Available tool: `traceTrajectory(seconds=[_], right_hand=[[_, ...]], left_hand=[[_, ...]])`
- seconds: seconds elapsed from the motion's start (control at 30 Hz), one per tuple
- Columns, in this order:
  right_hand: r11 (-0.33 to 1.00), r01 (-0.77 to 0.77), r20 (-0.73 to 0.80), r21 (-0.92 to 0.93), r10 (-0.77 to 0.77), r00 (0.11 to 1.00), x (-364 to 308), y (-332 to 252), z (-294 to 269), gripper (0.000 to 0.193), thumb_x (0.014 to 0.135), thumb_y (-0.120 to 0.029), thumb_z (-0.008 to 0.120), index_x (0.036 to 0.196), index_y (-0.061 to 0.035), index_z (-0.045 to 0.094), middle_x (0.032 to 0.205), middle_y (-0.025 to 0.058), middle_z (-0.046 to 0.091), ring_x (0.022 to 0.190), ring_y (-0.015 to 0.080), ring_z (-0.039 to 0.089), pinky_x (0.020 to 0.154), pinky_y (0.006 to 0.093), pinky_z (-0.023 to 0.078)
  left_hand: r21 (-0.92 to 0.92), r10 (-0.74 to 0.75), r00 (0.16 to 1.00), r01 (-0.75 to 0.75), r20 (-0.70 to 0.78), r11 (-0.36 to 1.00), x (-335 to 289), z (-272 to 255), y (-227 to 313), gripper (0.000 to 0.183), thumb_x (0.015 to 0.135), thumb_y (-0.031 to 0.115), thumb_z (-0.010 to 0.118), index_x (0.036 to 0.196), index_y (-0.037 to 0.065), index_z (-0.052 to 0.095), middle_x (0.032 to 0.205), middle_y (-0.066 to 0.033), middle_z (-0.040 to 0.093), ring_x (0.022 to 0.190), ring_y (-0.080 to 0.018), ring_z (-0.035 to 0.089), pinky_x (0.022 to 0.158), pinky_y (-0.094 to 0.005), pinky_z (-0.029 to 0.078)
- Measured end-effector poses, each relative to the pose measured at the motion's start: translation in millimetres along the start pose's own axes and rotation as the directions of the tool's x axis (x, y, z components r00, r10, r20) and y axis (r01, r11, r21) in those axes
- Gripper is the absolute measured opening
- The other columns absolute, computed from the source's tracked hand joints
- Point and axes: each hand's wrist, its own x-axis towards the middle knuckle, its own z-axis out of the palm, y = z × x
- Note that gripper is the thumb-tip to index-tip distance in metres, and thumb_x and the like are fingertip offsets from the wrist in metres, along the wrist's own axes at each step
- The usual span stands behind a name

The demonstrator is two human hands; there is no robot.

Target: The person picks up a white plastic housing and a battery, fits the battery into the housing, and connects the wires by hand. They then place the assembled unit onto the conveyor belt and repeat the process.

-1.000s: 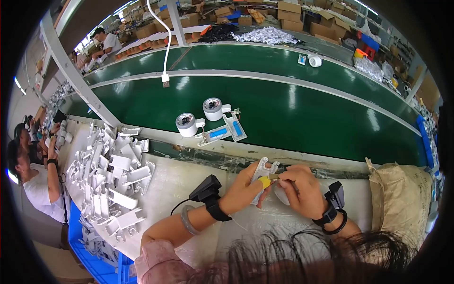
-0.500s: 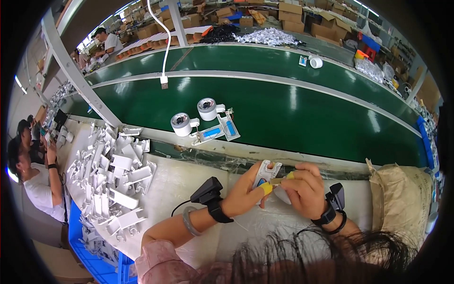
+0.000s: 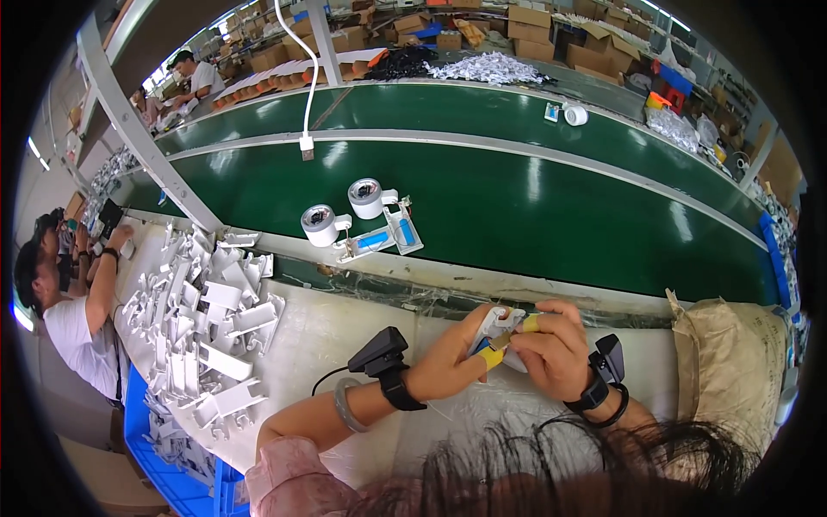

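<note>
Left hand (image 3: 457,351) clamps a white housing (image 3: 497,320) above the bench (image 3: 319,323); right hand (image 3: 556,346) curls close beside it, whether pinching anything I can't tell. Looks light, stiff, slick, its thin ends probably snappable: safest held by the long sides. Blue bin (image 3: 136,405), lower left: pale pieces (image 3: 177,448) inside. Paper sack (image 3: 728,362), right: contents hidden.

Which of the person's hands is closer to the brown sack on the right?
The right hand. It is to the left of the brown sack, apart from it; the left hand is farther left, beyond the right one.
</note>
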Motion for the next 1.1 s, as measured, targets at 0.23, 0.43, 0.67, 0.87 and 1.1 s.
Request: traceTrajectory(seconds=[0.23,0.43,0.67,0.87,1.1], right_hand=[[1.000,-0.015,-0.009,-0.004,0.015,1.000,-1.7,-2.6,0.1,0.026,0.066,0.002,0.077,0.087,-0.0100,0.068,0.089,0.0048,0.061,0.085,0.0262,0.058,0.087,0.0441,0.049],[0.999,-0.021,-0.026,-0.028,0.020,0.999,-1.9,-1.9,-0.4,0.027,0.066,0.003,0.077,0.087,-0.0102,0.068,0.088,0.0050,0.060,0.086,0.0276,0.057,0.086,0.0434,0.049],[0.999,-0.026,-0.028,-0.027,0.026,0.999,-3.1,-2.7,0.8,0.029,0.063,0.004,0.076,0.086,-0.0105,0.067,0.087,0.0058,0.060,0.087,0.0296,0.057,0.084,0.0422,0.048],[0.999,0.000,-0.012,-0.038,-0.001,1.000,-0.6,-5.6,-0.4,0.027,0.062,0.003,0.076,0.085,-0.0083,0.065,0.084,0.0066,0.059,0.084,0.0304,0.056,0.080,0.0414,0.048],[0.999,-0.008,-0.051,-0.047,0.005,0.999,5.5,-9.0,1.3,0.021,0.065,-0.003,0.077,0.082,-0.0081,0.065,0.074,0.0035,0.058,0.068,0.0203,0.057,0.076,0.0380,0.048]], left_hand=[[0.037,0.001,1.000,-0.002,0.030,0.999,-3.6,0.0,2.0,0.051,0.089,0.008,0.050,0.137,0.005,0.034,0.104,-0.0060,0.054,0.068,-0.0059,0.053,0.055,-0.0217,0.048],[-0.003,0.004,0.999,-0.004,0.040,1.000,-3.4,0.5,-2.4,0.054,0.088,0.008,0.050,0.139,0.004,0.032,0.102,-0.0056,0.053,0.067,-0.0065,0.052,0.057,-0.0222,0.048],[0.022,-0.089,0.994,0.088,0.070,0.996,-6.3,1.3,9.5,0.052,0.094,0.004,0.046,0.143,0.006,0.029,0.109,-0.0069,0.052,0.090,-0.0106,0.053,0.071,-0.0267,0.050],[0.068,-0.086,0.994,0.082,0.064,0.994,-8.5,1.2,6.9,0.051,0.094,0.004,0.043,0.144,0.006,0.030,0.109,-0.0073,0.052,0.088,-0.0101,0.052,0.070,-0.0254,0.049],[0.044,-0.037,0.995,0.034,0.087,0.998,-11.3,-2.0,2.0,0.053,0.093,0.003,0.043,0.144,0.006,0.031,0.107,-0.0058,0.051,0.082,-0.0075,0.050,0.067,-0.0235,0.046]])
